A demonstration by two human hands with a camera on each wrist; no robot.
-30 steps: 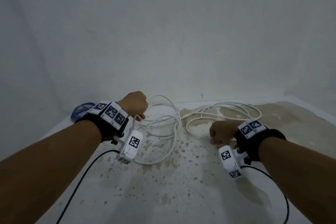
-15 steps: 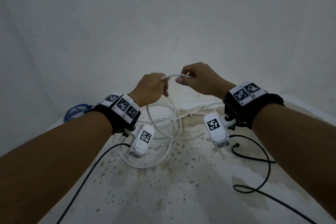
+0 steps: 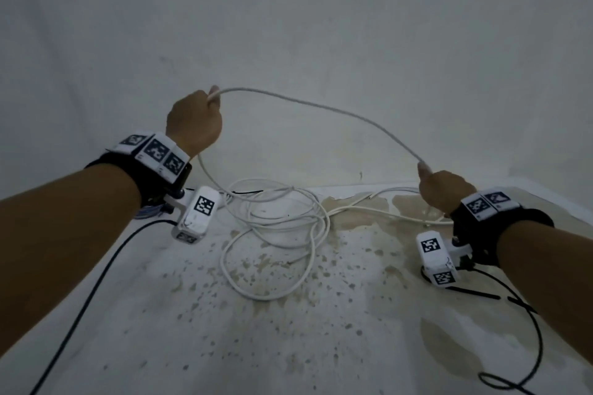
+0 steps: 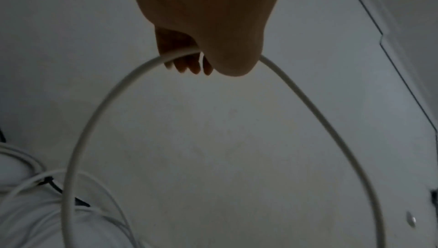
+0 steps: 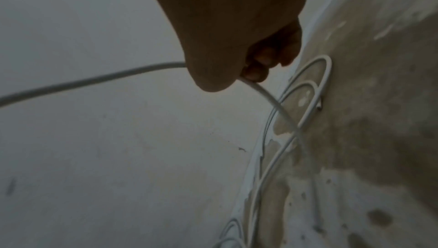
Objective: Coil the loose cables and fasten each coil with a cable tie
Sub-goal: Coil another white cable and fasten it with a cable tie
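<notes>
On the stained table [image 3: 288, 346], loose loops of the white cable [image 3: 276, 224] are lying at twelve o'clock. A span is being held aloft — gripped by the left hand [image 3: 194, 120] at ten, the right hand [image 3: 444, 189] at two. A first coil loop is likely being measured; hands must be brought together next.

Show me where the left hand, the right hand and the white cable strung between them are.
left hand [image 3: 194, 120], head view, back of the fist.
right hand [image 3: 444, 191], head view, back of the fist.
white cable [image 3: 321, 105], head view, raised span between the fists.
</notes>
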